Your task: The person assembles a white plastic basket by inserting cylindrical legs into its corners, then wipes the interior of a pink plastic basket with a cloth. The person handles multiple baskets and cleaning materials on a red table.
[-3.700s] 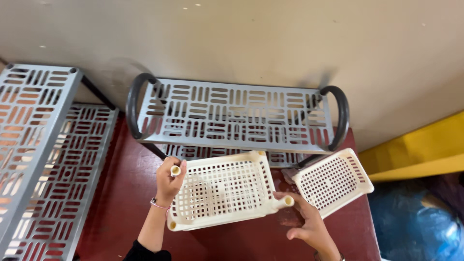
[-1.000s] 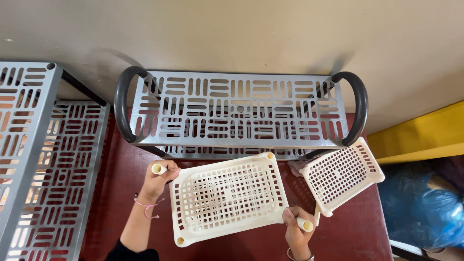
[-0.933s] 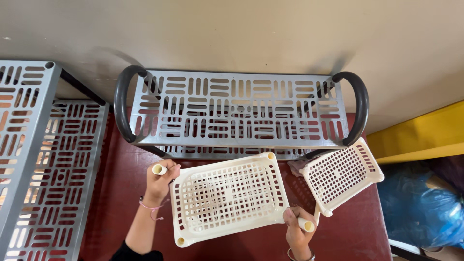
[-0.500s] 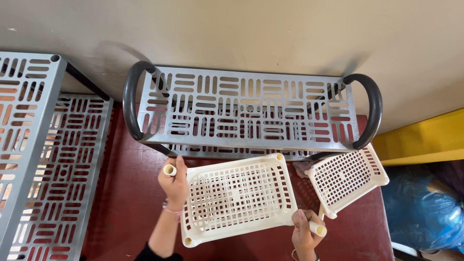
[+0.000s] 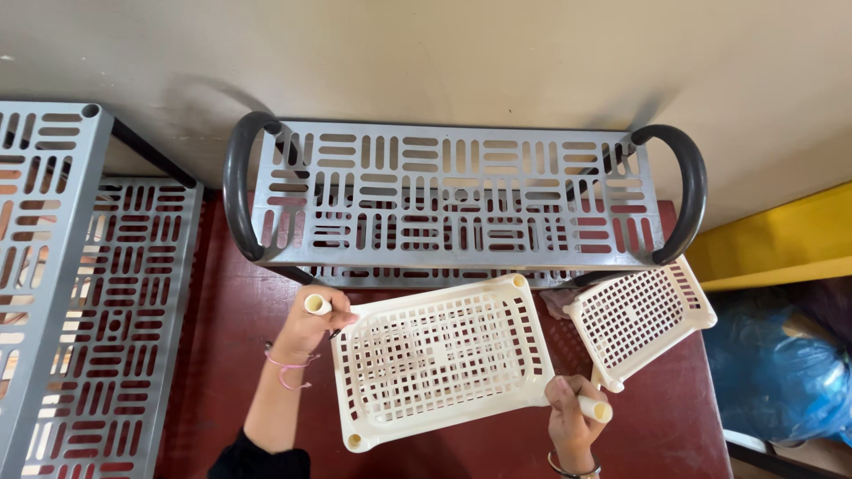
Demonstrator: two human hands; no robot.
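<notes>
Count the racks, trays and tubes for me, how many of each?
Grey slotted racks: 2, the middle rack and the left rack.
Cream trays: 2, the big tray and the small tray.
Cream tubes: 2, one tube in the left hand, another tube in the right hand.
Total: 6

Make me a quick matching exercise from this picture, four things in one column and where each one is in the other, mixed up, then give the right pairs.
Things:
1. left hand
2. right hand
3. small cream tray
4. grey rack with curved black handles

Places:
A. against the wall, behind both trays
B. at the far left corner of the big cream tray, holding a cream tube
C. right of the big cream tray, tilted
D. at the near right corner of the big cream tray, holding a cream tube

Pairs: 1-B, 2-D, 3-C, 4-A
</notes>
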